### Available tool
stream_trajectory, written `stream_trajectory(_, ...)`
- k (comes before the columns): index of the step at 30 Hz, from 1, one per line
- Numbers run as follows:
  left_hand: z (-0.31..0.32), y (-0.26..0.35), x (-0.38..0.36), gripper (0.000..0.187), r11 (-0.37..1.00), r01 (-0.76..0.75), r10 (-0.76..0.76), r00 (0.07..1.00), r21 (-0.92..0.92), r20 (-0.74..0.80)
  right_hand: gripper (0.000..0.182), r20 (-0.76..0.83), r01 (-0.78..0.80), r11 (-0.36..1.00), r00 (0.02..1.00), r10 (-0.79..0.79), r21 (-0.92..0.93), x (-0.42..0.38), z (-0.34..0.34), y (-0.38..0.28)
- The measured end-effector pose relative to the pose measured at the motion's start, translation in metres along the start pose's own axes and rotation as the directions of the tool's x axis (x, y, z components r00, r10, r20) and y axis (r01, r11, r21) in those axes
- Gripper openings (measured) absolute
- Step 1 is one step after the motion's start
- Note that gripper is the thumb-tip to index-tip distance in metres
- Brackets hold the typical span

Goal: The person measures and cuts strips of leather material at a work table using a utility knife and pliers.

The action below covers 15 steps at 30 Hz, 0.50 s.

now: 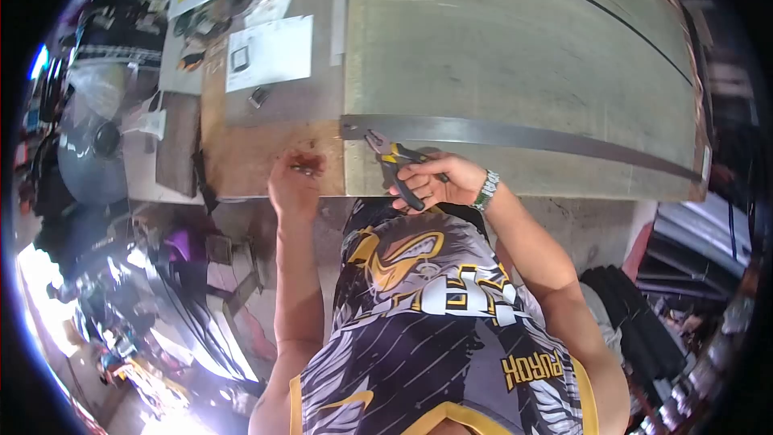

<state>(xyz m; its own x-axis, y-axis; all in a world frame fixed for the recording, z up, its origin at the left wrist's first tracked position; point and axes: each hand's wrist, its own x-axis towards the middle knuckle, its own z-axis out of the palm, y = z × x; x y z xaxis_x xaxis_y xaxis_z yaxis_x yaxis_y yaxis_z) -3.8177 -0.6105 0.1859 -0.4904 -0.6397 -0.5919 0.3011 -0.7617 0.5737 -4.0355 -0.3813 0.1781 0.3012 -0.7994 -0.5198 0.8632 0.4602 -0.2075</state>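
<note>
Brown wooden board (241, 153) at left, under white paper sheet (270, 52). Left hand (294, 181) on board edge, fingers bunched over small dark bit (304, 167); grip unclear. Yellow-and-black-handled pliers (394, 163) clasped in right hand (439, 181), nose touching end of long grey metal strip (523, 137) lying across grey concrete slab (515, 48). Green-white wristband (486, 190) on right wrist.

One head-worn fisheye view looks steeply down past the wearer's chest onto the workbench (515, 56), close to both hands, the picture appearing upside down
</note>
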Motion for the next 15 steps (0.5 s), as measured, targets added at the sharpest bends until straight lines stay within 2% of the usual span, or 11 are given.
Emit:
stream_trajectory(3,-0.016,-0.014,0.003,0.016,0.974,0.055,-0.05,0.998,0.221,-0.032,0.034,0.068,-0.001,0.998,0.998,-0.004,0.063,0.008,-0.001,0.004)
stream_trajectory(4,-0.002,-0.022,-0.002,0.014,0.949,-0.021,0.028,0.999,0.315,-0.018,0.035,0.086,-0.005,0.997,0.996,-0.002,0.082,0.012,-0.003,0.004)
stream_trajectory(7,0.022,-0.038,-0.009,0.014,0.775,-0.125,0.107,0.992,0.62,0.066,0.039,0.13,-0.027,0.992,0.991,0.01,0.125,0.028,-0.004,0.002)
stream_trajectory(8,0.027,-0.047,-0.005,0.018,0.738,-0.207,0.188,0.977,0.642,0.099,0.041,0.142,-0.035,0.987,0.99,0.013,0.155,0.036,-0.007,0.003)
stream_trajectory(11,0.044,-0.049,-0.001,0.021,0.451,-0.428,0.319,0.897,0.783,0.306,0.041,0.143,-0.027,0.981,0.99,-0.001,0.194,0.054,-0.008,0.0)
stream_trajectory(15,0.042,-0.049,0.018,0.02,0.087,-0.502,0.286,0.84,0.86,0.461,0.046,-0.002,-0.022,0.987,1.0,0.023,0.159,0.067,-0.007,-0.002)
